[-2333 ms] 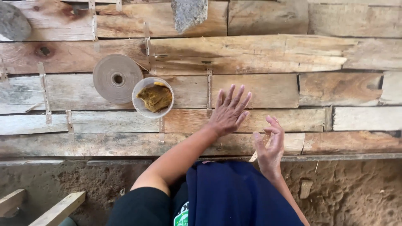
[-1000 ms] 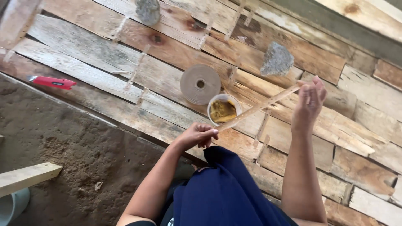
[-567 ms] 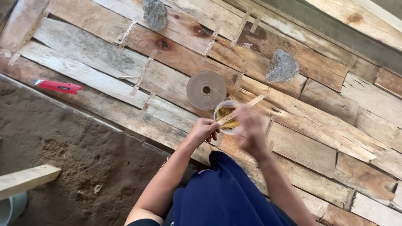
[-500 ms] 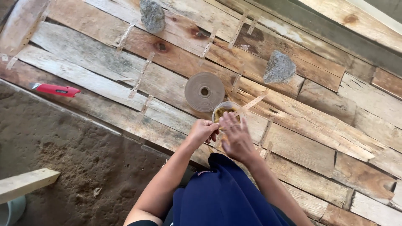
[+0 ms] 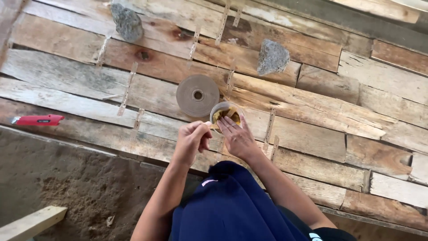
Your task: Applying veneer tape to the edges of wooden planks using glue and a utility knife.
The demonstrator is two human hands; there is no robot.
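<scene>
On planks, ahead of both hands: small cup (image 5: 226, 114) of yellow paste.
Left hand (image 5: 191, 140): loosely fisted; contents unclear.
Right hand (image 5: 237, 137): fingers flat, fingertips at cup rim.
Beside cup: tape roll (image 5: 197, 95).

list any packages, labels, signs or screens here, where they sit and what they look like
Tub: small round clear container of yellow-brown paste, on the planks at the fingers of the right hand.
Tape roll: flat brown disc beside the tub.
No labels, signs or screens.
</scene>
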